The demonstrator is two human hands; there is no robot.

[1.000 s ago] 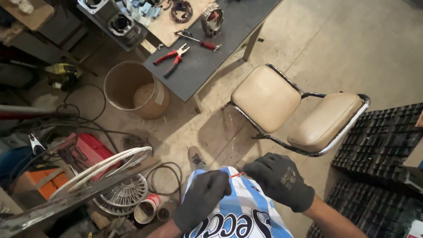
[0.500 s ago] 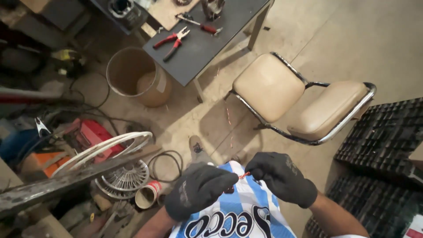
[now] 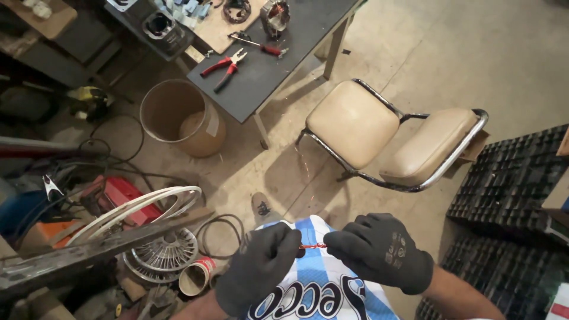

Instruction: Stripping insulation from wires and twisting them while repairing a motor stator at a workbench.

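Hands: your left grip (image 3: pixel 261 269) and right grip (image 3: pixel 379 252) each pinched an end of the short reddish wire (image 3: pixel 313 246) between them, apparently mid-twist, needing steady tension.

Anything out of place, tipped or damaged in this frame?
Both gloved hands, left hand and right hand, pinch a thin reddish wire. The floor left is cluttered: fan guard, can on its side.

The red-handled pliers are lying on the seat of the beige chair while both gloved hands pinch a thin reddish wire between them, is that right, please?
Not quite. The red-handled pliers lie on the dark table, not on the beige chair, whose seat is bare. The head view shows this. The rest holds: the left hand and right hand, both gloved, pinch a thin reddish wire between them.
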